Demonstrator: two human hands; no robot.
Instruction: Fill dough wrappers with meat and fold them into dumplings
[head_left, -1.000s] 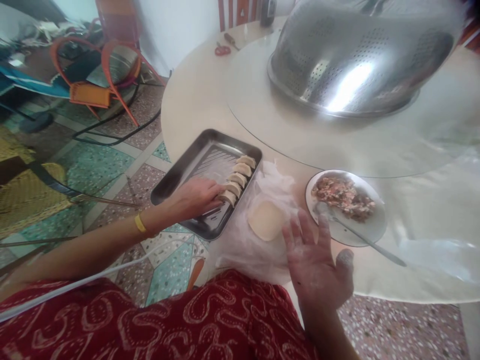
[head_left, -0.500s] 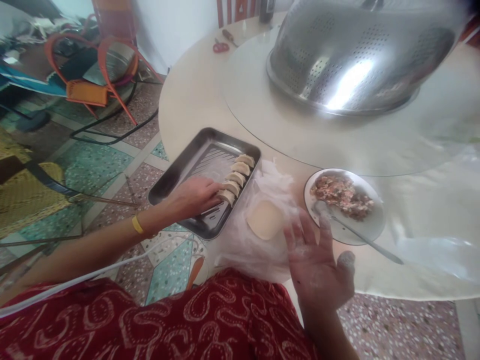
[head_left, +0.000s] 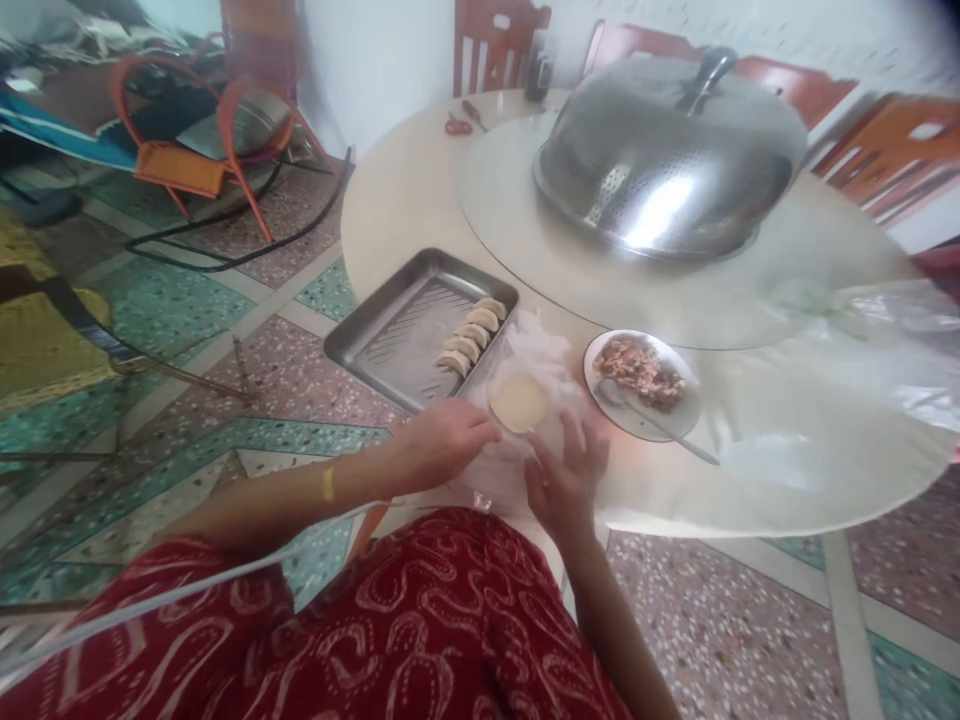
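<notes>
Head view: left hand (head_left: pixel 442 445) rests loosely curled, holding nothing, fingertips at the edge of the round dough wrapper (head_left: pixel 519 400) lying on a white plastic bag (head_left: pixel 536 350). Right hand (head_left: pixel 566 470), fingers spread and empty, sits just below the wrapper. Beyond the left hand a metal tray (head_left: pixel 382 335) carries four folded dumplings (head_left: pixel 469 335). Beyond the right hand stands a filling plate (head_left: pixel 679 410) with spoon (head_left: pixel 660 425). Farther off, a perforated steel cover (head_left: pixel 667 165) occupies the round table (head_left: pixel 397 195); terrazzo floor (head_left: pixel 300 270) lies alongside.
</notes>
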